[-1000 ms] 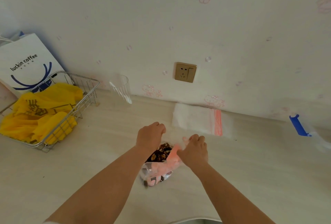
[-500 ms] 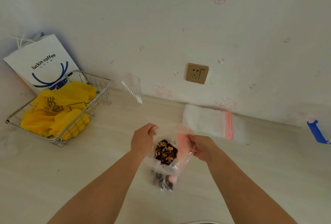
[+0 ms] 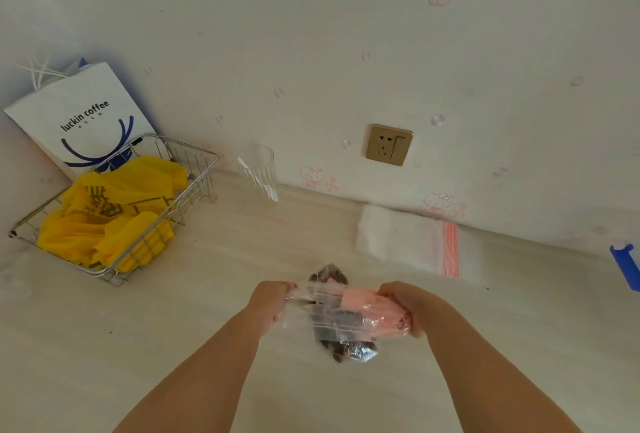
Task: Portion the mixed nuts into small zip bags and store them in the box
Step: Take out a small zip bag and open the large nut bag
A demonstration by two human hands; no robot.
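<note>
A clear plastic bag of mixed nuts [image 3: 341, 320] with a pink printed patch is held over the pale wooden counter [image 3: 207, 294]. My left hand [image 3: 268, 304] grips its left edge and my right hand [image 3: 407, 304] grips its right edge, stretching the top flat between them. Dark nuts show above and below the stretched plastic. A stack of small zip bags [image 3: 408, 242] with a red seal strip lies flat by the wall, behind my right hand.
A wire basket [image 3: 194, 190] holding a yellow plastic bag [image 3: 114, 214] sits at the left, with a white Luckin Coffee paper bag [image 3: 79, 117] behind it. A clear glass [image 3: 259, 169] stands by the wall. A blue object [image 3: 627, 266] shows at the right edge.
The bag's mouth stood open with the nuts showing half a second ago. Now both hands have pulled apart sideways and the top is stretched flat between them.
</note>
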